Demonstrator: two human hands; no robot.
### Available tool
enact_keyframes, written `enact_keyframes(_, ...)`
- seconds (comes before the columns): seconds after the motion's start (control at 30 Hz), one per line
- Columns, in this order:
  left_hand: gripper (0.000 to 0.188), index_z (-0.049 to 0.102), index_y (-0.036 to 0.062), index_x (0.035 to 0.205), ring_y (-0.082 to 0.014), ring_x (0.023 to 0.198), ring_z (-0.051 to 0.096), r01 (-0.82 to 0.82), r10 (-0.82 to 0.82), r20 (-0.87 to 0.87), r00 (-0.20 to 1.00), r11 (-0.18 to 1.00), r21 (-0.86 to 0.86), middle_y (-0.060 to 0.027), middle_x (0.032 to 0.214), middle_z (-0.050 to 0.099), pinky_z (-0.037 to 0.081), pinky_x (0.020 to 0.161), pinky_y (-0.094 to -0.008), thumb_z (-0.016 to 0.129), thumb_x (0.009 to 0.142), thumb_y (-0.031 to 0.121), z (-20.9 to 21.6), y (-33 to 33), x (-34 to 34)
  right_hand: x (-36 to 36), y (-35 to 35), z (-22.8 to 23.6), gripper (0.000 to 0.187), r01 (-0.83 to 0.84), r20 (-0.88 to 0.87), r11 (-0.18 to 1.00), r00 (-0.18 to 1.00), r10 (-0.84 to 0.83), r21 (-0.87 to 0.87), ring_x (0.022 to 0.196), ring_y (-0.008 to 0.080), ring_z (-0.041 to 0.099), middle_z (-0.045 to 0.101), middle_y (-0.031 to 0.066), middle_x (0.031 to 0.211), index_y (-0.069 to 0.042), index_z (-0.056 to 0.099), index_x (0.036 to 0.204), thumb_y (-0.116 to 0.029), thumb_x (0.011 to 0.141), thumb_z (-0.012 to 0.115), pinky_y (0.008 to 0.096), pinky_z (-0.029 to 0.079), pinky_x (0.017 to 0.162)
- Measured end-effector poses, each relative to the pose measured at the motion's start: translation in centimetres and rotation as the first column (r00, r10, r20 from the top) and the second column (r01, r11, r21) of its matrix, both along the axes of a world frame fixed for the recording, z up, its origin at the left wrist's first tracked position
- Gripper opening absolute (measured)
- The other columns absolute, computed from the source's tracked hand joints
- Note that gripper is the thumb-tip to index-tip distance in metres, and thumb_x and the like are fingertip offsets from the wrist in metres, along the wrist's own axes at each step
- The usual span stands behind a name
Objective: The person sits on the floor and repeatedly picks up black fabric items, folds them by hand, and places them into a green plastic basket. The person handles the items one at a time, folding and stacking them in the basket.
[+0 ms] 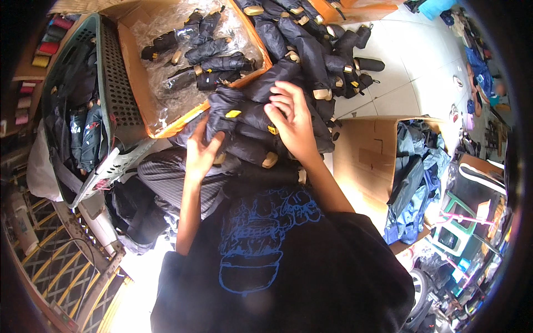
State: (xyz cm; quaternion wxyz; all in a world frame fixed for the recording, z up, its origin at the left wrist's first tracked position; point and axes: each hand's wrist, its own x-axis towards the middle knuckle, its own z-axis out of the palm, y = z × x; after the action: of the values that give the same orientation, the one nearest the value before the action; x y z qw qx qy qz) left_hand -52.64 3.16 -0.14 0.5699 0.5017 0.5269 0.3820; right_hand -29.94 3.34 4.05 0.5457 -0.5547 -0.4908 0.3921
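My left hand (202,151) is closed around a folded black umbrella (226,101) with a small yellow tag, thumb and fingers on either side of its lower end. Just to the right, my right hand (297,125) is raised over the pile with fingers curved and apart, and nothing shows in it. Under and beyond both hands lies a heap of folded black umbrellas (302,47), many with tan wooden-looking ends. More umbrellas (214,55) rest on clear plastic wrapping inside an open cardboard box (133,83) at the far left.
A perforated grey-green basket (123,100) holding dark umbrellas stands left of the box. To my right is another cardboard box (361,158) full of blue and dark fabric (419,172). Farther right are a green stool (456,225) and a wheel (419,291). Thread spools (49,47) sit far left.
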Motion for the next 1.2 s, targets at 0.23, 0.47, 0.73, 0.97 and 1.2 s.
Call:
enact_keyframes(0.23,0.059,0.051,-0.0039,0.127,-0.0211,0.095,0.059,-0.097,0.023,0.579,0.815,0.991,0.097,-0.0161,0.123,0.058,0.045,0.089,-0.0349,0.043,0.098,0.047,6.5,-1.1,5.0,-2.2,1.7,4.4,0.030,-0.153,-0.816,0.955,0.564,-0.125,-0.252,0.086,0.0228,0.067,0.065,0.0105,0.097,-0.006,0.050,0.119,-0.023,0.095,0.059,0.0359,0.056,0.079)
enact_keyframes(0.47,0.066,0.058,0.0017,0.100,-0.0255,0.104,0.056,-0.470,0.367,0.569,0.736,0.881,0.041,-0.0136,0.107,0.061,0.033,0.101,-0.0434,0.025,0.097,0.059,7.9,-0.6,9.2,-2.6,2.4,4.1,0.026,-0.141,-0.908,0.971,0.401,-0.123,-0.194,0.078,0.0222,0.068,0.068,0.0106,0.088,-0.005,0.060,0.102,-0.030,0.094,0.059,0.0370,0.057,0.073)
enact_keyframes(0.73,0.040,0.059,0.0000,0.097,-0.0200,0.100,0.055,-0.542,0.425,0.474,0.771,0.829,0.139,-0.0098,0.100,0.060,0.039,0.095,-0.0334,0.045,0.097,0.037,8.8,-0.4,11.7,-2.8,2.9,4.6,0.020,0.048,-0.849,0.985,0.501,-0.169,-0.167,0.070,0.0159,0.065,0.066,0.0061,0.084,-0.005,0.061,0.101,-0.022,0.092,0.062,0.0309,0.055,0.066)
enact_keyframes(0.97,0.007,0.062,0.0032,0.096,-0.0161,0.103,0.057,-0.231,0.267,0.677,0.686,0.962,-0.146,-0.0074,0.108,0.064,0.042,0.095,-0.0308,0.059,0.093,0.009,9.0,1.3,12.6,1.1,0.5,5.3,0.057,-0.095,-0.823,0.955,0.488,0.291,0.282,0.119,0.0233,0.053,0.057,0.0131,0.125,-0.003,0.040,0.135,-0.022,0.088,0.066,0.0394,0.044,0.100)
enact_keyframes(1.2,0.027,0.057,0.0057,0.098,-0.0235,0.092,0.054,0.280,-0.231,-0.158,0.960,0.754,0.594,-0.0090,0.097,0.057,0.043,0.080,-0.0351,0.074,0.078,0.011,6.6,-0.4,13.4,10.3,-3.3,4.2,0.061,-0.114,-0.878,0.992,0.478,0.012,-0.048,0.081,0.0258,0.065,0.061,0.0128,0.096,0.002,0.055,0.107,-0.055,0.094,0.041,0.0423,0.056,0.076)
